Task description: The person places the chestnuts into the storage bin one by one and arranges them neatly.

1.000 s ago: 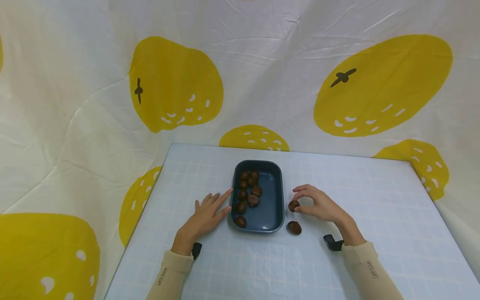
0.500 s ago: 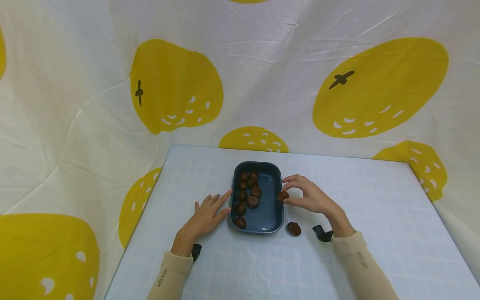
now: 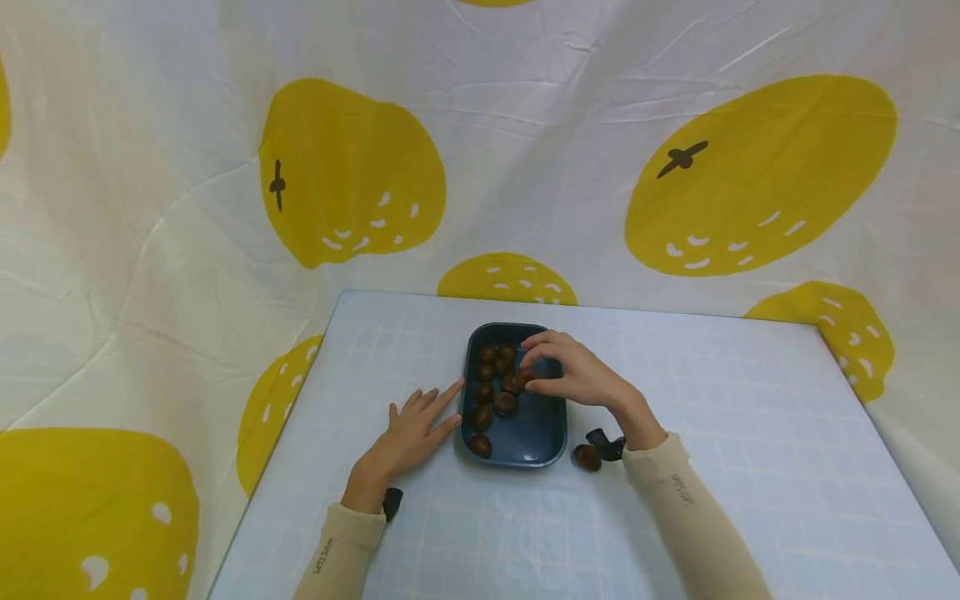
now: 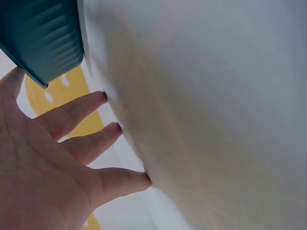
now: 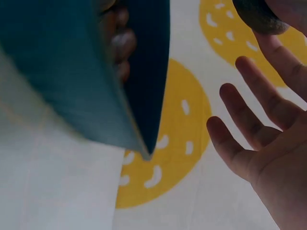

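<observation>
A dark blue rectangular tray (image 3: 540,442) stands on the table with several brown chestnuts (image 3: 481,417) along its left side and middle. Over the tray, my right hand (image 3: 581,372) pinches one chestnut (image 3: 525,377) between thumb and finger. The right wrist view shows that chestnut (image 5: 259,17) at the top edge, the other fingers spread apart. My left hand (image 3: 408,437) lies on the table left of the tray, fingers straight, fingertips at its wall. In the left wrist view, a finger touches the tray (image 4: 45,43). One loose chestnut (image 3: 587,457) sits right of the tray.
A pale checked cloth covers the table (image 3: 480,542). Behind it hangs a white curtain (image 3: 540,167) with yellow fruit prints. A black wrist device (image 3: 604,444) on the right arm appears close to the loose chestnut.
My right hand has moved left with the pinched chestnut, from beside the tray, past its right rim, to above the chestnuts inside. The left hand has stayed in place.
</observation>
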Motion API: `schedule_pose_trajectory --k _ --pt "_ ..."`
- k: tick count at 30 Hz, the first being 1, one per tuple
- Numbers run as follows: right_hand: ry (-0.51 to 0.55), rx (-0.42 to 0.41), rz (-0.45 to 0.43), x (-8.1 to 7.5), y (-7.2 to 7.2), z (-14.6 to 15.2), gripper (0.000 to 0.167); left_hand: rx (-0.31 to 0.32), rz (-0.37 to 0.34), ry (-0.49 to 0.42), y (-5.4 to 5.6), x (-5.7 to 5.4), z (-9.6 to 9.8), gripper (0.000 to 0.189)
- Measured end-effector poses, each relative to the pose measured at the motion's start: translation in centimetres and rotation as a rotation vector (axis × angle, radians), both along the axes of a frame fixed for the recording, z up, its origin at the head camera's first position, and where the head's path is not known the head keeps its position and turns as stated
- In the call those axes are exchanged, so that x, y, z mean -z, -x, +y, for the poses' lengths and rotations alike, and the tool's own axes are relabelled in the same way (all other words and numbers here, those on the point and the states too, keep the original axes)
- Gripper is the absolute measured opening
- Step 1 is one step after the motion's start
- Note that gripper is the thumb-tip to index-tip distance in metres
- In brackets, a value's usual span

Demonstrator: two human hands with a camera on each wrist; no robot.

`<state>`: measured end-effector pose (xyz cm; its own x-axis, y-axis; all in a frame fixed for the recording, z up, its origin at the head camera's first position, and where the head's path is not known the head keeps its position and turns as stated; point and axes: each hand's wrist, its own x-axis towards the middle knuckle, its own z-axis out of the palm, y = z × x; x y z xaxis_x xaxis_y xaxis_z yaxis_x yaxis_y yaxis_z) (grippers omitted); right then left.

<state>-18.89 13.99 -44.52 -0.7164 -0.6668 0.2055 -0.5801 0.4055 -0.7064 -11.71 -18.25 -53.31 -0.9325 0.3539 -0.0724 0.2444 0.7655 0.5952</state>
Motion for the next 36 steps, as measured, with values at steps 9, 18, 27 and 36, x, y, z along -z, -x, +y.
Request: schedule_pose_trajectory --k 9,18,27,36 --pt "0.002 -0.074 0.041 -0.1 1.0 -3.2 0.02 -0.008 -0.024 0.02 0.0 0.0 0.0 0.06" --pt "0.0 -0.103 0.014 0.7 1.6 -4.3 0.021 -0.012 -0.025 0.014 0.0 0.0 0.0 0.059" --pt "-0.099 -0.144 -0.01 2.0 2.1 -5.0 0.018 -0.009 -0.014 0.028 0.1 0.2 -0.1 0.059" --pt "-0.272 -0.179 -0.065 2.6 2.1 -5.5 0.018 0.0 0.004 0.012 0.1 0.0 -0.1 0.06"
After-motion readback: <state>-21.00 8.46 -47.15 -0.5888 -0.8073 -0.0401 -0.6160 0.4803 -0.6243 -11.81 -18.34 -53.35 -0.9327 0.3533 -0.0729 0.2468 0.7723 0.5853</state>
